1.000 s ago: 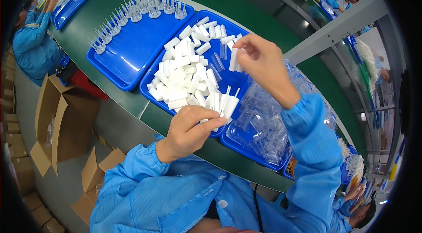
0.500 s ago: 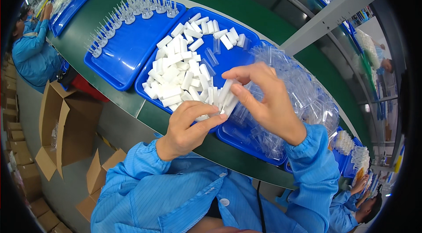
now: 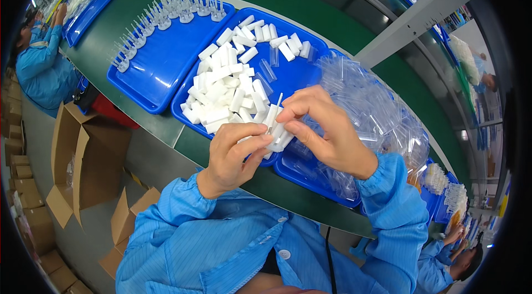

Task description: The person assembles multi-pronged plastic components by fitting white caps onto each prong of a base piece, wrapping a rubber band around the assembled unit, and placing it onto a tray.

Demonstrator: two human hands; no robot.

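Observation:
Over the near edge of the middle blue tray (image 3: 302,75), both my hands meet at a slim white block (image 3: 271,115) with a thin pale rod (image 3: 279,99) standing up beside or out of it. My left hand (image 3: 233,150) is closed, its thumb and fingertips pinching the lower end of the block. From the other side, the thumb and forefinger of my right hand (image 3: 327,130) close on its upper part; their exact contact is partly hidden. Below the fingers are more white blocks (image 3: 282,141). A heap of white blocks (image 3: 219,91) fills the tray's left side, with a few clear sleeves (image 3: 267,71) beside it.
Left of it, a blue tray (image 3: 158,67) carries rows of clear round-based pieces with upright stems (image 3: 162,19). On the right, clear plastic sleeves (image 3: 366,105) pile over another blue tray (image 3: 288,169). Open cardboard boxes (image 3: 100,161) stand at lower left. Co-workers (image 3: 41,64) sit farther along.
My right hand has come down and inward, its fingers closing at the white block. The block and its thin rod now stand more upright between my hands.

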